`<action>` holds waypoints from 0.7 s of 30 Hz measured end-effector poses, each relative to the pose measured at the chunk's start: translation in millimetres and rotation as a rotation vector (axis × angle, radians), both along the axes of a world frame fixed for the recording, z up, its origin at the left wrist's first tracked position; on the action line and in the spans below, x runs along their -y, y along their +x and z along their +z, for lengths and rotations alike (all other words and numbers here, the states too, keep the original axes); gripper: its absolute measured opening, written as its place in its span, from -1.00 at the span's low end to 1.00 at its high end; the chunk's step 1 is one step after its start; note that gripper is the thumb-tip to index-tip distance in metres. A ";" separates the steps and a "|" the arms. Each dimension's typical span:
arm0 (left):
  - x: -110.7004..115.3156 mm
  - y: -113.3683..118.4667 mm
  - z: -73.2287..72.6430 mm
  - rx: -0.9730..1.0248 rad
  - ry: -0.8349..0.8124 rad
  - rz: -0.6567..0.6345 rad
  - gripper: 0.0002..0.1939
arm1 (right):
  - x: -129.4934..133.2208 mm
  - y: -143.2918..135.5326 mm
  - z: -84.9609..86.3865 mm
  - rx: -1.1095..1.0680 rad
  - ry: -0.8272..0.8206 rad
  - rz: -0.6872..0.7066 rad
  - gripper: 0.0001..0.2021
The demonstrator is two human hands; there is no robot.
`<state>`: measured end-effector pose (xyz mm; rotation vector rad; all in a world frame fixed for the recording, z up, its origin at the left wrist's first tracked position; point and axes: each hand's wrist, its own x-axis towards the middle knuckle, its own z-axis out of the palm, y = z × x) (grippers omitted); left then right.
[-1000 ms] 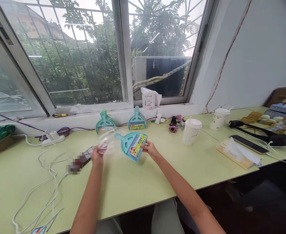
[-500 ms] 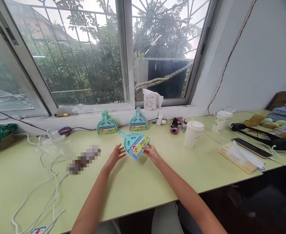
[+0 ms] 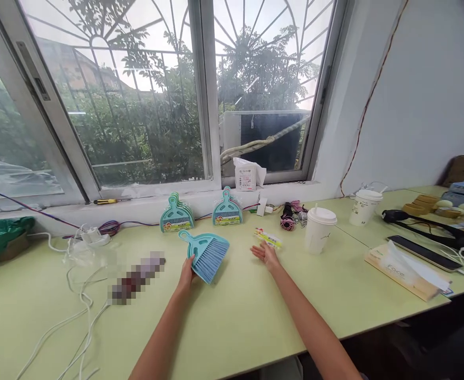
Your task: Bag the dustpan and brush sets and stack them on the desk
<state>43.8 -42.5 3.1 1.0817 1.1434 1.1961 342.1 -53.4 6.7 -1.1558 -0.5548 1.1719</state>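
Observation:
My left hand (image 3: 187, 272) grips the near left edge of a turquoise mini dustpan and brush set (image 3: 208, 254), tilted above the table. Blue-grey bristles fan out across the pan, and its looped handle points up and left. My right hand (image 3: 267, 255) is open, fingers stretched out to the left. Just beyond its fingertips is a yellow-and-white printed label sleeve (image 3: 269, 237), slightly blurred; I cannot tell whether it touches the table. Against the wall stand two stacks of similar labelled sets, a left stack (image 3: 176, 214) and a right stack (image 3: 227, 208).
A white lidded cup (image 3: 319, 229) stands right of the label, with another cup (image 3: 365, 207) behind. A tissue pack (image 3: 402, 272) and a phone (image 3: 424, 252) lie at the right. White cables (image 3: 85, 301) sprawl over the left side. A screwdriver (image 3: 105, 201) rests on the sill.
The printed sleeve has come off the dustpan set and is now farther right. My left hand has taken hold of the set; my right hand has let go and moved right. The view has tilted up slightly.

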 end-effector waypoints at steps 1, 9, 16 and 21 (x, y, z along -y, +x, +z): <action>0.2 -0.5 0.0 -0.002 -0.005 0.027 -0.49 | 1.3 -0.8 0.8 0.022 -0.018 0.073 -0.71; 21.1 25.0 0.5 -0.070 0.116 -0.165 -0.47 | 36.6 -77.7 15.4 1.204 0.417 0.091 -0.78; 30.3 40.6 7.8 -0.044 0.208 -0.309 -0.38 | 41.4 -91.9 15.5 1.493 0.399 0.049 -0.79; 31.9 35.8 25.0 -0.174 0.328 -0.184 -0.39 | 40.5 -88.1 18.1 1.294 0.424 0.051 -0.74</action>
